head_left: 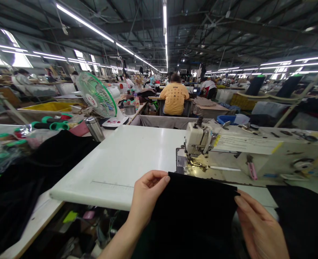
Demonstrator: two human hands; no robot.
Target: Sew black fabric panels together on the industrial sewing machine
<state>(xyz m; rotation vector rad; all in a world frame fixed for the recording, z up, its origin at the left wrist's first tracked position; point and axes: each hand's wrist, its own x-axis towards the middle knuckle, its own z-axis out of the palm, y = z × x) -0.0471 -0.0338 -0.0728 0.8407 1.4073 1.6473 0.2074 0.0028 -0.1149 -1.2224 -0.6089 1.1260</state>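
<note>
The left hand (145, 192) has thumb and forefinger pinched on the upper left corner of a black cloth panel (196, 216); the right hand (258, 219) is clamped likewise on the upper right corner. The panel hangs between them, its top edge stretched nearly straight and sloping slightly down to the right, in front of an industrial sewing machine (199, 138). More black fabric (301, 212) lies beyond the right hand.

A ruler scale (112, 184) is marked along the near side of the white tabletop (139, 154), its figures too small to read. Pink-handled thread snips (252, 169) rest against the machine. Along its arm runs a paper strip (247, 144) with yellow at both ends — lines of writing show, but none is legible.

Left of the tabletop, a dark garment piece (64, 149) lies near a steel flask (95, 130). Past the flask stands a green-rimmed fan (97, 94); its hub carries a red mark — no brand can be made out — and its base (115, 122) has a red pattern.

Farther off, a seated co-worker (174, 99) faces away in a yellow shirt with small printed motifs and an unreadable dark block below the collar. Strip lights (85, 23) run overhead into the distance.
</note>
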